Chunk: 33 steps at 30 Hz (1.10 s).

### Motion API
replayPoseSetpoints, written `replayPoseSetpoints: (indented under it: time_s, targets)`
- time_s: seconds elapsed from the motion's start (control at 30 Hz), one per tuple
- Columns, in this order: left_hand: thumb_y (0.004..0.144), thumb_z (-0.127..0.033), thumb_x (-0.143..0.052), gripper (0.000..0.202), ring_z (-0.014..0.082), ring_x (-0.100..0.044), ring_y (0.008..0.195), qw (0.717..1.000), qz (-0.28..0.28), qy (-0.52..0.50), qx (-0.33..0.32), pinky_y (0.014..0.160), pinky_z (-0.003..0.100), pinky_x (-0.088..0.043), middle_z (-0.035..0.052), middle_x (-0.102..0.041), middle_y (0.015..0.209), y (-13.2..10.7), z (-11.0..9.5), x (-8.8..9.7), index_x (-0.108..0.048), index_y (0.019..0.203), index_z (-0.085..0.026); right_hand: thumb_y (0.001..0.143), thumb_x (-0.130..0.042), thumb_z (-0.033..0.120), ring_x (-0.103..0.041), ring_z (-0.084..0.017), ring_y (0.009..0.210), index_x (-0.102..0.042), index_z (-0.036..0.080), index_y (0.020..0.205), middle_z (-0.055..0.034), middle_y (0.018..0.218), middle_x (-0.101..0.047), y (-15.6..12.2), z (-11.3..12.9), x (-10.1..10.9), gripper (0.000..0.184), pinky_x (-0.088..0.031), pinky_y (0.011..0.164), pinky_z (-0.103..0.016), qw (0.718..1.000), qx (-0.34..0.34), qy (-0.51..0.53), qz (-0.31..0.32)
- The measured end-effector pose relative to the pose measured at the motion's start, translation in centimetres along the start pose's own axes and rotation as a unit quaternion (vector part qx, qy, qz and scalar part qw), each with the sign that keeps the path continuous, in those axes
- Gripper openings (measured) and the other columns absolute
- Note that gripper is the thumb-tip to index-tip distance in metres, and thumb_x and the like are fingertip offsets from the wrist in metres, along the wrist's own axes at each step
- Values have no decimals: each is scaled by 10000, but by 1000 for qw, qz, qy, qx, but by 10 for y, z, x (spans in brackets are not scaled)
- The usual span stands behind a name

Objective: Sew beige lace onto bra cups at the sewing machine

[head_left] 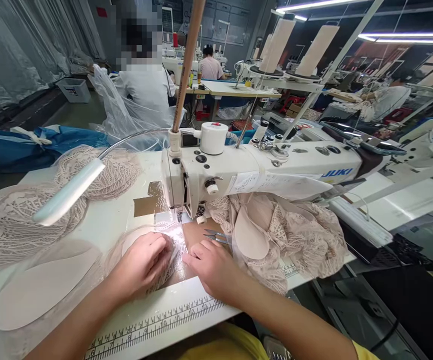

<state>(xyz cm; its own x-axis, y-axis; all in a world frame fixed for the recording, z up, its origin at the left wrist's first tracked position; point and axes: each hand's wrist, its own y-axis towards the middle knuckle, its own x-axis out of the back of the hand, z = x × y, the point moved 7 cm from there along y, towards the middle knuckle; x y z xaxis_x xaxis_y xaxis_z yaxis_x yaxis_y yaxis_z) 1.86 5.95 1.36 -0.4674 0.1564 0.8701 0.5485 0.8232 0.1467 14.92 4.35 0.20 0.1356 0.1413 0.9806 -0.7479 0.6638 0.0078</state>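
Observation:
My left hand (147, 260) is closed on a piece of beige lace fabric (167, 272), gathered under its curled fingers just in front of the needle area. My right hand (214, 267) is also closed, its thumb and forefinger pinched at the right edge of that lace; the fingertips are partly hidden. Right behind its knuckles is a pair of thread snips (216, 236), blades pointing left; whether the hand touches them I cannot tell. Over the lit lace stands the head of a white sewing machine (186, 172), its presser foot close to the fabric's far edge.
Finished-looking lace cup pieces (100, 172) lie at the left, near a smooth beige pad (44, 292). A lace heap (287, 230) sits under the machine arm. A lamp (70, 192) on a bendy neck hangs over the left side. A ruler tape (164, 322) lines the front edge. Co-workers sit ahead.

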Motion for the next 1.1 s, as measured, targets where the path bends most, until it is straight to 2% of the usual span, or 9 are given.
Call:
replayPoseSetpoints:
  time_s: [0.13, 0.23, 0.4, 0.67, 0.77, 0.9, 1.1]
  targets:
    - [923, -147, -376, 267, 202, -551, 809, 994, 11, 61, -85, 731, 352, -440, 82, -623, 899, -2, -11, -7, -619, 1028, -183, 758, -484, 45, -381, -191, 764, -578, 160, 974, -58, 862, -530, -5, 1, -5, 262, -298, 725, -317, 999, 6, -11, -30]
    - [915, -137, -411, 306, 209, -549, 807, 986, 32, 107, -120, 752, 378, -431, 80, -625, 888, -3, -15, -14, -619, 1124, -215, 783, -474, 53, -375, -190, 762, -574, 161, 992, -56, 867, -524, -8, 1, -6, 256, -292, 725, -321, 999, 8, -12, -45]
    - [889, -120, -460, 311, 214, -524, 771, 980, 41, 147, -124, 741, 386, -419, 73, -601, 832, -2, -15, -20, -625, 1132, -219, 776, -486, 52, -380, -182, 754, -576, 164, 984, -51, 872, -530, -8, -1, -5, 252, -288, 695, -315, 999, 6, -1, -42]
    - [911, -139, -431, 324, 216, -512, 747, 977, 48, 166, -121, 719, 402, -437, 84, -615, 820, -2, -15, -21, -640, 1148, -210, 816, -465, 43, -418, -182, 796, -584, 185, 1044, -40, 887, -545, -9, -11, 3, 293, -316, 693, -289, 998, -3, 38, -41]
    - [921, -141, -421, 314, 241, -556, 859, 981, 28, 144, -129, 761, 419, -456, 110, -648, 955, -1, -19, -16, -654, 1120, -207, 799, -459, 28, -422, -187, 805, -575, 182, 1069, -41, 884, -541, -4, -12, 3, 332, -316, 686, -297, 999, -13, 22, -28]
    - [921, -148, -438, 298, 255, -563, 1060, 985, 4, 113, -133, 862, 414, -470, 109, -622, 1211, 0, -19, -13, -643, 1131, -197, 740, -480, 22, -423, -194, 808, -581, 169, 990, -54, 892, -540, 3, -10, -1, 307, -300, 668, -313, 1000, -13, 2, 4]
    - [842, -117, -426, 442, 273, -591, 917, 984, 37, 152, -90, 762, 438, -523, 160, -559, 1331, 4, -10, -20, -577, 1257, -99, 752, -474, 27, -422, -192, 807, -570, 176, 949, -57, 907, -543, 2, -10, -3, 265, -292, 669, -313, 1000, -18, -2, -3]
